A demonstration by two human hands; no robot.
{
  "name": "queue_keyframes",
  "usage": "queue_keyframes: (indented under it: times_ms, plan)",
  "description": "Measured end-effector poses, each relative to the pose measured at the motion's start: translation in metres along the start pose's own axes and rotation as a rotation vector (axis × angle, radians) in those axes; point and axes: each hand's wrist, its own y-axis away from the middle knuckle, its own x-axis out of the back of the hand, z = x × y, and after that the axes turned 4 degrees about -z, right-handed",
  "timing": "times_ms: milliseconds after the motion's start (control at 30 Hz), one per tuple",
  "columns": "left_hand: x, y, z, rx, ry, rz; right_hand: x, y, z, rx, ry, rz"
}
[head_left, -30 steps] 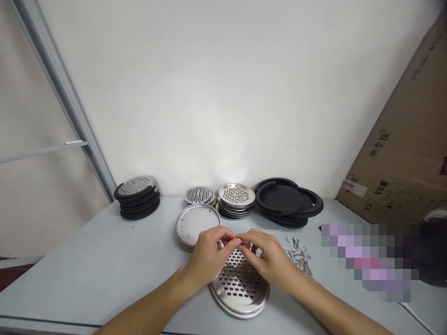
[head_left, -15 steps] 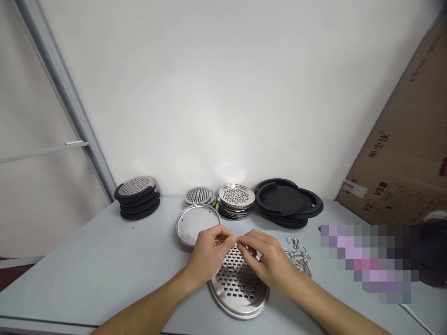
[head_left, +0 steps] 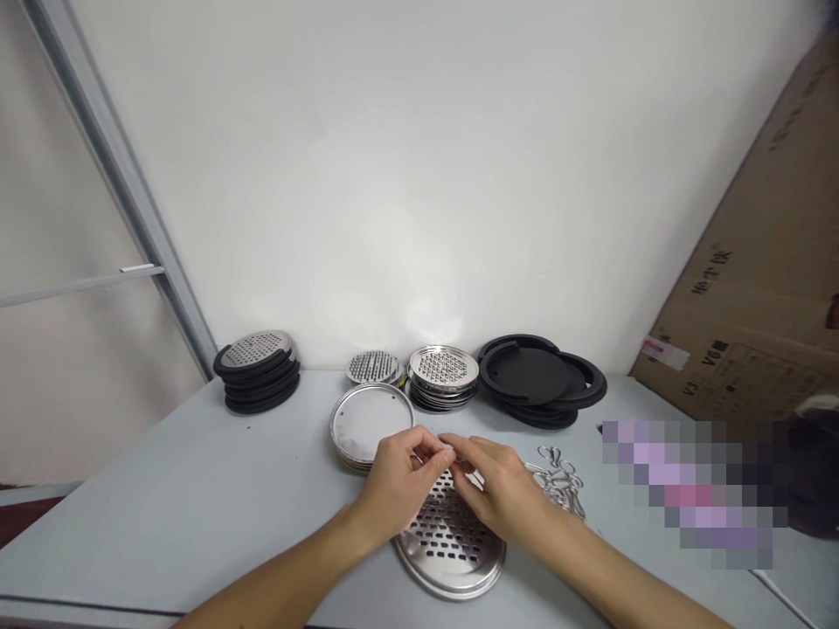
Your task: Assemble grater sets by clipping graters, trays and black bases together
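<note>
My left hand and my right hand meet fingertip to fingertip, both closed in a pinch. Whatever sits between them is too small and too covered to name. Right below the hands lies an oval-looking metal grater plate with rows of slots and a raised rim; the hands hide its far part. Just beyond my left hand is a stack of round metal plates, the top one smooth with small holes. Bent wire hooks lie in a loose heap to the right of my right hand.
At the back stand black rings with a grater plate on top, two stacks of round graters, and black round holders. A cardboard box leans at right, near a pixelated patch. A white cable crosses the right edge.
Both hands remain over the grater plate. The left fingertips have shifted slightly right, and the right fingers have turned a little over them. Nothing else has visibly moved.
</note>
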Motion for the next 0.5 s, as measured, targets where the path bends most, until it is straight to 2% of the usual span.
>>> queue_keyframes:
  times_ms: [133,333,433,500]
  plan:
    - [-0.001,0.002,0.002,-0.073,-0.108,-0.009,0.005,-0.005,0.002,-0.115,-0.222,-0.008]
    - [0.004,0.005,0.001,-0.248,-0.44,-0.107,0.019,-0.016,0.024,-0.559,-0.896,0.232]
    - [0.006,0.006,0.002,-0.289,-0.52,-0.176,0.029,-0.019,0.027,-0.63,-1.129,0.349]
    - [0.006,0.006,0.002,-0.307,-0.558,-0.204,0.036,-0.02,0.027,-0.67,-1.283,0.337]
